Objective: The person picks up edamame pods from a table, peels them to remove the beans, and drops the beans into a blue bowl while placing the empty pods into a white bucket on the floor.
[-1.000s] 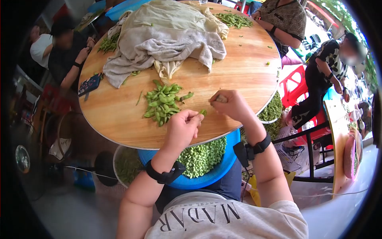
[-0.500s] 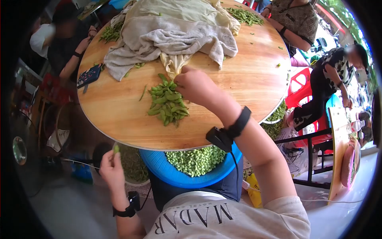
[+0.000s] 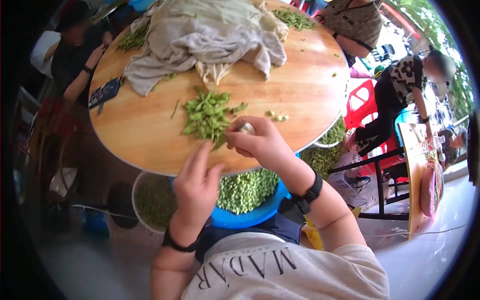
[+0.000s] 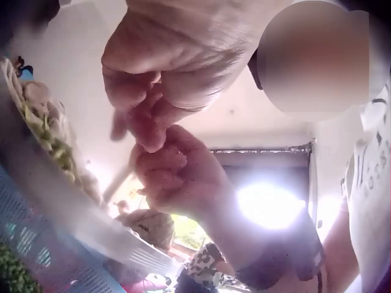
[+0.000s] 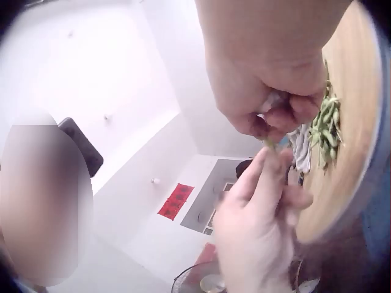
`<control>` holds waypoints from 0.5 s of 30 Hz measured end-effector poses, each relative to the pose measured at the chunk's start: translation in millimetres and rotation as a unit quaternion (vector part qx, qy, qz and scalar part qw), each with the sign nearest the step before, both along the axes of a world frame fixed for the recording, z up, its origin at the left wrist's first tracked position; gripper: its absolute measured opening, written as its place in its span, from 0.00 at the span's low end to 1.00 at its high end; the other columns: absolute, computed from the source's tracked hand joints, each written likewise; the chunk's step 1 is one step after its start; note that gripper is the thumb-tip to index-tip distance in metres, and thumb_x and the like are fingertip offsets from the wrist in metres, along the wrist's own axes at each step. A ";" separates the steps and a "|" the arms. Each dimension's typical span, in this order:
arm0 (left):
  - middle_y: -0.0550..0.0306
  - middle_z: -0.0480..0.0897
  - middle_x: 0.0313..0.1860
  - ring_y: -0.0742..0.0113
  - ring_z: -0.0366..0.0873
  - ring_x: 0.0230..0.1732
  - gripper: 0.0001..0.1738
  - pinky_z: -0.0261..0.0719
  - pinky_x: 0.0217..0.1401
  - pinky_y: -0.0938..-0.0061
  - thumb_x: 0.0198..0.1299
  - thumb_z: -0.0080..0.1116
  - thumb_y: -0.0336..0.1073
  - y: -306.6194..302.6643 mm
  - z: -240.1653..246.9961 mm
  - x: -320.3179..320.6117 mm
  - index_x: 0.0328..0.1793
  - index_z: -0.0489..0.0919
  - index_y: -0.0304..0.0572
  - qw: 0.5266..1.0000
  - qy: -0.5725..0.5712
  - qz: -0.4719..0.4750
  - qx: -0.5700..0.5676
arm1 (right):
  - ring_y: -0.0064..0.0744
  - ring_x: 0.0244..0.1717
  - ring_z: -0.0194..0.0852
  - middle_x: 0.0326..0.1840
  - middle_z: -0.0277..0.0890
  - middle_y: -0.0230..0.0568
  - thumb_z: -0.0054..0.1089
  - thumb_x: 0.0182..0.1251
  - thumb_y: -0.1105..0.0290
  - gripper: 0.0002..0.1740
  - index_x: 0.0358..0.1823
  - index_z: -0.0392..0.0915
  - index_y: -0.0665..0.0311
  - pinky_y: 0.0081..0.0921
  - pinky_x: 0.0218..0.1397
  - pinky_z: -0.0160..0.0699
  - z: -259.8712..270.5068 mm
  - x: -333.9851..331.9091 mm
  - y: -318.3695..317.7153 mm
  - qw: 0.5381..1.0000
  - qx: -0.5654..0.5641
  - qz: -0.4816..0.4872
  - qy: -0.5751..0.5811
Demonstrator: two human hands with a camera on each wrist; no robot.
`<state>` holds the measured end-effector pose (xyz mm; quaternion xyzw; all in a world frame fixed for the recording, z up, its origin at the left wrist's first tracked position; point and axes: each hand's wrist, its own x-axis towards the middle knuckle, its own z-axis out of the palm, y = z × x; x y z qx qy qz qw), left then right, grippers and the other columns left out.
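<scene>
A green pod [image 3: 219, 143] [image 5: 270, 144] is pinched in the right hand [image 3: 257, 138] [image 5: 275, 79], which also has a small shiny object [image 3: 246, 128] against its curled fingers. My left hand [image 3: 196, 192] [image 5: 259, 223] is just left of it, fingers stretched towards the pod and thumb apart; whether they touch it is unclear. A pile of green pods [image 3: 204, 112] [image 5: 327, 131] lies on the wooden table [image 3: 135, 135] beyond the hands. Below the table edge, shelled beans [image 3: 245, 192] fill a blue basin [image 3: 235, 220]. In the left wrist view the fingers overlap the right hand [image 4: 183, 174].
Grey and cream cloths [image 3: 200, 45] cover a mound at the table's far side. A dark phone [image 3: 105, 93] lies at the left edge. Several loose beans [image 3: 280, 118] sit right of the pile. Other people sit or stand around; a basket of pods [image 3: 155, 200] stands below left.
My left hand has come up from beyond the basin's left side to the right hand. The right hand has drawn back from the pile towards me, now with a pod. The view has shifted slightly.
</scene>
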<state>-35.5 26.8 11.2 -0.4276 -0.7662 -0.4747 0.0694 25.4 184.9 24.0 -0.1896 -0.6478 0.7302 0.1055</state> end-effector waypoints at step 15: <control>0.48 0.79 0.24 0.60 0.78 0.23 0.08 0.72 0.25 0.74 0.45 0.62 0.23 2.0 -15.9 38.9 0.34 0.79 0.34 0.980 -0.170 -0.096 -0.039 | 0.13 0.18 0.55 0.17 0.60 0.26 0.40 0.71 0.52 0.22 0.34 0.72 0.66 0.12 0.18 0.53 -30.7 64.5 -8.6 0.989 -0.057 0.127 -0.044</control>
